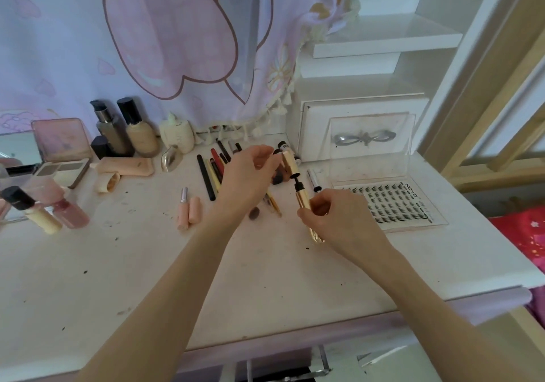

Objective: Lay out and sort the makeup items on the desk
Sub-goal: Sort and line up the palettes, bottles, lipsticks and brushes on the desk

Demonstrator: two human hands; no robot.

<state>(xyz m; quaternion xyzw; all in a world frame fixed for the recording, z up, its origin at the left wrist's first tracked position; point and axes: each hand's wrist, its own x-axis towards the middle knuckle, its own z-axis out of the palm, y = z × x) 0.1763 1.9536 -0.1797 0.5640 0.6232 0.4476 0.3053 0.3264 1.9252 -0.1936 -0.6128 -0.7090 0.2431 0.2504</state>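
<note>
Soft daylight, slight blur, warped edges

Both arms out, left hand (pixel 250 172) & right hand (pixel 336 216) fingers curled, pinching.

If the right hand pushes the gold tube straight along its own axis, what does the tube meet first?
Most likely the gold cap that the left hand holds just beyond the black neck of the gold tube gripped by the right hand; depth is unclear.
</note>
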